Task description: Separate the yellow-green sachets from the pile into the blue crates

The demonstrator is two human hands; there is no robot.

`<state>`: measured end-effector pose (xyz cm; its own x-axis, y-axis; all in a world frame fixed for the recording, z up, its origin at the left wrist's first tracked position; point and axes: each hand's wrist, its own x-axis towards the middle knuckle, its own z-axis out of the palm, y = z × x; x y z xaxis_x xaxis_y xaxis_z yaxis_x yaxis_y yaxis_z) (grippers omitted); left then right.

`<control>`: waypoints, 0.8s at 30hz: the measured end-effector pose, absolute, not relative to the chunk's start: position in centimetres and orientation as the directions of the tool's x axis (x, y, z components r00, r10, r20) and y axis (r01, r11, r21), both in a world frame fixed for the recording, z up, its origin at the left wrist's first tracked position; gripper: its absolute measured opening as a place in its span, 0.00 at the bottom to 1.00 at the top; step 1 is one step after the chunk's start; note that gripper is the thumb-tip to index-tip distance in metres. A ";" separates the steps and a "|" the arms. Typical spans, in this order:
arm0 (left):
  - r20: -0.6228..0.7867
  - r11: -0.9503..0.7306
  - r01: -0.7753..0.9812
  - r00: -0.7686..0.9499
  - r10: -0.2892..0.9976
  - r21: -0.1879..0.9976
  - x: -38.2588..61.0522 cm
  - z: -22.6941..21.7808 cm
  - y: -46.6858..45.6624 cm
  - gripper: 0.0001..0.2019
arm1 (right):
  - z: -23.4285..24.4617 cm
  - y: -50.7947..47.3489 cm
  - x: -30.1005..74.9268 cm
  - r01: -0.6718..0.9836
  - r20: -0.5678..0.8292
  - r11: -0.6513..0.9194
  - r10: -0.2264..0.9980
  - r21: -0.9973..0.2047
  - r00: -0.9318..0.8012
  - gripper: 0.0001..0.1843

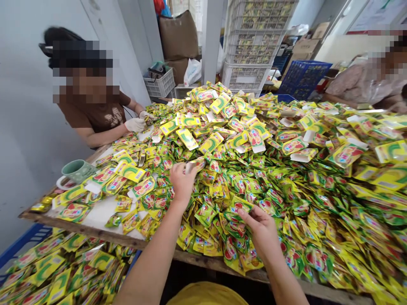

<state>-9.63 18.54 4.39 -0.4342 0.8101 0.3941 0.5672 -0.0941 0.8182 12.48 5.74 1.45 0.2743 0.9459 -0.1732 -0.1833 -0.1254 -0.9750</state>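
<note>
A huge heap of small green-and-yellow sachets [286, 182] covers the wooden table [95, 231]. My left hand [182, 180] reaches forward into the heap, its fingers pinched on a sachet [194, 164] near the middle. My right hand [260, 231] is nearer the front edge, fingers curled and gripping a green sachet with a red picture [239, 206]. Larger yellow packets [187, 137] lie on top of the pile farther back.
A green mug [76, 171] stands at the table's left edge. A person in a brown shirt with white gloves [135, 124] sorts sachets at the far left; another person [365, 82] sits at the far right. White crates [254, 42] stack behind; a blue crate of packets [47, 271] sits below left.
</note>
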 end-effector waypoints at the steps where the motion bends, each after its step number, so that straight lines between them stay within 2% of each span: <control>1: 0.383 -0.108 0.530 -0.444 0.810 0.841 -10.3 5.6 17.7 0.09 | 1.2 5.6 12.7 -0.204 -0.173 -0.115 0.941 -0.972 0.291 0.15; 3: 0.323 -0.149 0.422 -0.380 0.867 0.894 -11.8 7.8 15.3 0.11 | 1.2 5.4 13.1 -0.211 -0.163 -0.099 0.935 -0.972 0.313 0.14; 5: 0.193 -0.140 0.297 -0.158 0.968 0.945 -12.8 8.9 12.5 0.13 | 2.0 5.3 12.9 -0.203 -0.128 -0.070 0.949 -0.977 0.289 0.12; 7: 0.031 -0.051 0.213 0.098 0.995 0.976 -12.5 8.4 10.1 0.13 | 3.3 5.3 12.1 -0.179 -0.071 -0.030 0.972 -0.983 0.224 0.12; 9: -0.090 0.058 0.139 0.235 0.968 0.989 -11.2 6.5 8.3 0.15 | 4.6 5.4 10.9 -0.078 0.024 0.036 0.988 -0.996 0.151 0.13; 11: -0.130 0.119 0.055 0.257 0.958 0.991 -9.6 4.1 7.0 0.15 | 5.3 5.5 9.6 0.115 0.156 0.147 0.985 -0.982 0.074 0.11; 13: -0.130 0.137 -0.021 0.210 0.969 0.990 -8.6 2.0 6.1 0.15 | 5.3 5.5 8.7 0.312 0.275 0.270 0.961 -0.911 -0.030 0.07; 15: -0.130 0.141 -0.072 0.142 0.981 0.987 -8.3 0.7 5.3 0.15 | 4.8 5.4 8.4 0.456 0.317 0.336 0.941 -0.824 -0.120 0.06; 19: -0.094 0.103 -0.096 0.098 0.991 0.990 -9.1 -0.6 4.3 0.18 | 4.6 5.2 8.7 0.606 0.244 0.361 0.932 -0.709 -0.270 0.10; 22: -0.025 0.034 -0.051 0.157 0.987 0.998 -9.7 -1.0 3.8 0.22 | 5.8 5.3 8.5 0.628 0.151 0.451 0.869 -0.634 -0.471 0.15; 24: 0.007 -0.005 -0.010 0.217 0.976 1.000 -9.9 -1.0 3.6 0.20 | 6.9 5.5 8.0 0.617 0.106 0.503 0.819 -0.605 -0.564 0.16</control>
